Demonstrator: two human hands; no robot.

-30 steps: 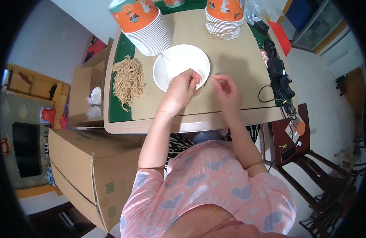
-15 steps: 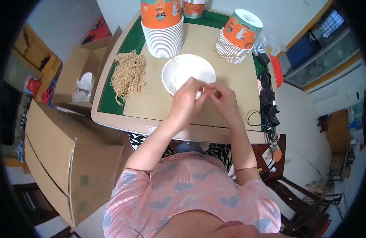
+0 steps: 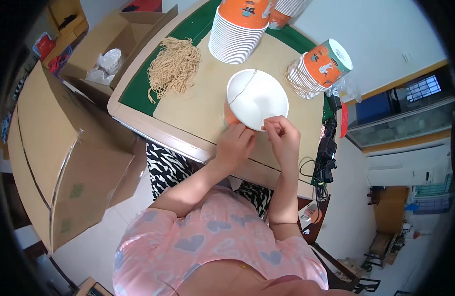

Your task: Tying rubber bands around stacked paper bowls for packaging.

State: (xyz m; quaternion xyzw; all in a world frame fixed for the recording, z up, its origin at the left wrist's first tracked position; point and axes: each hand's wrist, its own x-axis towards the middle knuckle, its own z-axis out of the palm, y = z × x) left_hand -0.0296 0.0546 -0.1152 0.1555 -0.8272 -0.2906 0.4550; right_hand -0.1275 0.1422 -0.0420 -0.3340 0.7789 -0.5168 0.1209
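Fingers (image 3: 275, 122) of the right hand (image 3: 286, 138) touch the white-lined orange tub (image 3: 258, 100).

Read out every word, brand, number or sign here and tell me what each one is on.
Nothing can be read.
Open cup: no lettering visible.
Stacked cups: pictures; any lettering too small.
Large box: two green square marks, too small to read.
Adapters: any print too small.

There's a big cardboard box (image 3: 97, 167) at near left, an open box (image 3: 107, 33) past it with clear plastic stuff (image 3: 110, 60) inside, plus black power adapters (image 3: 328, 148) along the right edge of the desk (image 3: 158, 128).
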